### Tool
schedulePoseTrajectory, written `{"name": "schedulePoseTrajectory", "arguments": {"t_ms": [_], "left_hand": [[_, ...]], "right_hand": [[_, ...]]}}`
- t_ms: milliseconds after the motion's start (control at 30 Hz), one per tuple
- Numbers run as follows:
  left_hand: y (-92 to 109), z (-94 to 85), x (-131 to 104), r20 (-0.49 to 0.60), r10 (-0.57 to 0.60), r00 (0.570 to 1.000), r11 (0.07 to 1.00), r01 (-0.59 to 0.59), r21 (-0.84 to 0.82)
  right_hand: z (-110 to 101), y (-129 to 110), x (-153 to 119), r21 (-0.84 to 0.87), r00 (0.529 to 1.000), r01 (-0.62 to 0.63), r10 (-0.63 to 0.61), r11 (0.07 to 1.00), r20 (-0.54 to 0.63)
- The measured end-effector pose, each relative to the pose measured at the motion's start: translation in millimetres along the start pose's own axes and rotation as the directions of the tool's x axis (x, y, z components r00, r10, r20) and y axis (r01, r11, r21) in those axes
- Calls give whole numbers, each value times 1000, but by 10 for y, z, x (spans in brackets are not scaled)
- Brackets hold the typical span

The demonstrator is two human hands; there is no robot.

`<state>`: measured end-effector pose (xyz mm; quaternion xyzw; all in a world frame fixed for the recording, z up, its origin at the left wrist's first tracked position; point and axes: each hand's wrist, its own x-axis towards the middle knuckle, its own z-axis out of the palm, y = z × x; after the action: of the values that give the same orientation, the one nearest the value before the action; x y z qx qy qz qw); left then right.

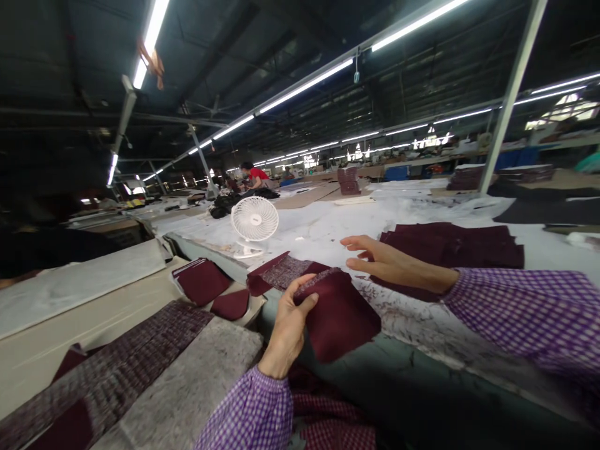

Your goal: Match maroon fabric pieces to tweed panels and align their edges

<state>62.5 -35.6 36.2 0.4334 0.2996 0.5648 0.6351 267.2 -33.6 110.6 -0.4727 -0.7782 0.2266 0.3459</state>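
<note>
My left hand [291, 319] pinches a maroon fabric piece [344, 319] by its upper left corner, between thumb and fingers. The piece hangs down over the table's front edge, and a speckled strip runs along its top. To the right, my right hand [375, 257] is held above the white-covered table with fingers apart and nothing in them. Beyond and beside that hand lies a spread pile of maroon fabric pieces [454, 245]. Behind my left hand, more maroon and speckled fabric [284, 273] rests on the table edge.
A small white fan [254, 219] stands on the white-covered table [319, 225]. On the left, a lower surface holds a stack of maroon pieces [202, 281] and a long speckled maroon strip [135, 350]. Farther back, a person in red [257, 175] bends over a table.
</note>
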Motion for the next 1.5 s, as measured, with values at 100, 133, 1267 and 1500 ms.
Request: {"name": "schedulePoseTrajectory", "arguments": {"t_ms": [100, 133, 1267, 1500], "left_hand": [[16, 28, -60, 3, 28, 1000, 1000, -28, -13], [13, 31, -73, 21, 20, 1000, 1000, -20, -7], [-189, 493, 628, 389, 29, 921, 107, -390, 915], [-193, 475, 638, 407, 33, 913, 95, -408, 908]], "right_hand": [[5, 90, -57, 141, 961, -209, 176, 968, 215], [18, 85, -79, 196, 942, -253, 195, 947, 274], [-136, 740, 60, -557, 968, 245, -165, 793, 190], [-131, 721, 92, -575, 960, 272, -180, 772, 214]]}}
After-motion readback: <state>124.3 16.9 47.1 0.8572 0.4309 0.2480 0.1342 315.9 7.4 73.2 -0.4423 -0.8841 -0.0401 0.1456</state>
